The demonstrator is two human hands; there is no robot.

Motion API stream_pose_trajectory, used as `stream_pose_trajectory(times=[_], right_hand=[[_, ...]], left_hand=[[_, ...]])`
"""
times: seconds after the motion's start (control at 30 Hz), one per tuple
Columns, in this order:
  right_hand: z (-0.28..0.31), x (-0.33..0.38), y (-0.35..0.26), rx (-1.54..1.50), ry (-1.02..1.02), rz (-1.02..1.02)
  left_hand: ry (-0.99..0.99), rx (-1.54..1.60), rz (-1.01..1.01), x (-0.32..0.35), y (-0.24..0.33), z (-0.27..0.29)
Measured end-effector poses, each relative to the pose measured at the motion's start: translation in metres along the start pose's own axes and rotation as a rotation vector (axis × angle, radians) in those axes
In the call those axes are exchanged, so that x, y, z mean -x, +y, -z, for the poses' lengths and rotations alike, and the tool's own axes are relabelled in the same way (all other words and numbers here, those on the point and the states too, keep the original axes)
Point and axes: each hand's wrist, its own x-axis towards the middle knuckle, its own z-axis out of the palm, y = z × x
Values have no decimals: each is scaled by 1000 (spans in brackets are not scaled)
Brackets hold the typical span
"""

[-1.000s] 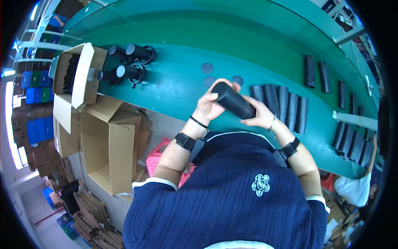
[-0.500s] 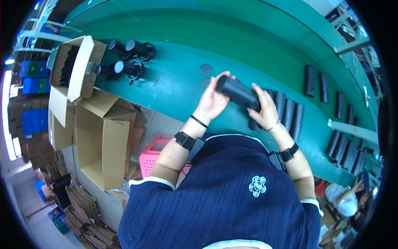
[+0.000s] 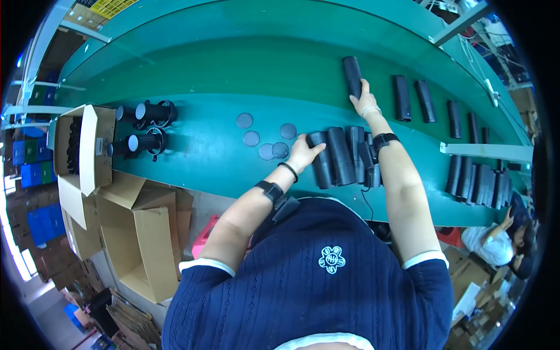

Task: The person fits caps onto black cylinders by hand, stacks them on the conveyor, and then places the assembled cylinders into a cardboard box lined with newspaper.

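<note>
My right hand (image 3: 364, 100) is stretched out over the far green strip. Its fingers and thumb close round the near end of a black ribbed cylinder (image 3: 351, 71). Closer to my body, my left hand (image 3: 303, 154) grips the upper end of another black ribbed cylinder (image 3: 320, 169), the leftmost in a row. More black cylinders (image 3: 341, 157) lie side by side just right of it, partly hidden by my right wrist gear. Several flat dark discs (image 3: 251, 138) are scattered on the table left of my left hand, one overlapping another.
Black cylindrical parts with ring-shaped bases (image 3: 153, 143) stand at the table's left. Beside them is a carton of black parts (image 3: 87, 149), with an open cardboard box (image 3: 154, 245) below. More cylinders (image 3: 401, 98) lie along the strip, under a white crossbar (image 3: 481, 150). A co-worker (image 3: 490, 242) is at far right.
Both hands held one black cylinder before my body. They have parted: the right reached forward with a cylinder onto the far strip, the left went to the row. The view has shifted rightward.
</note>
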Motion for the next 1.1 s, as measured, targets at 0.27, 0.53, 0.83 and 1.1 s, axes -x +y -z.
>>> stream_pose_trajectory(times=[0.27, 0.53, 0.83, 1.1], right_hand=[[-10, 115, -25, -137, -155, 439], [3, 179, -73, -916, -552, 168], [-2, 215, -81, -1203, -760, 22], [-14, 223, -83, -1159, -713, 130]], left_hand=[[-135, 28, -267, 42, 46, 57], [-152, 39, -267, 66, 65, 55], [-295, 539, -71, 91, 60, 68], [-326, 587, -55, 97, 48, 71]])
